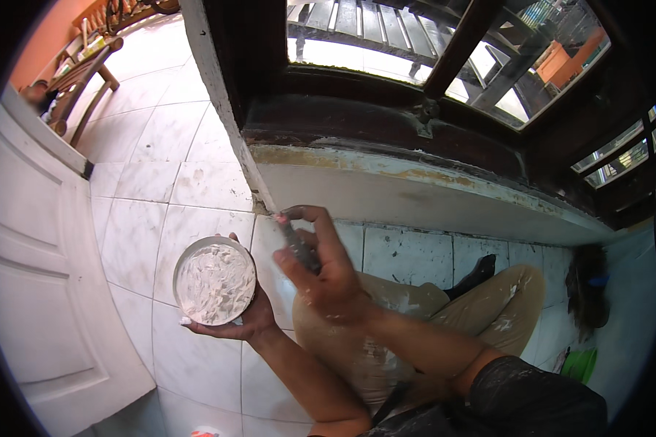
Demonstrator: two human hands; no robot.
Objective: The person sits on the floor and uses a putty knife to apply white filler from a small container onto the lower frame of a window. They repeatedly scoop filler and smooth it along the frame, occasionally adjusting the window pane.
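My left hand (259,315) cradles a round, shallow container (176,280) from below and the side, fingers wrapped about its rim. Whitish paste (217,282) with a rough, stirred surface fills it. A white smear shows on one of the fingertips. To the right of the container, my right hand (332,280) is closed around a short dark tool (299,244) with a pinkish end, raised near the foot of the worn door frame (229,116). Its kind is blurred, and no blade can be made out.
A low wall (357,197) with a peeling ledge runs beneath dark-framed windows (386,109). On the left stands a white panelled door (36,269), with a wooden chair (87,80) beyond. My bent legs (481,306) rest on the tiled floor (189,364); a green object (579,364) lies at right.
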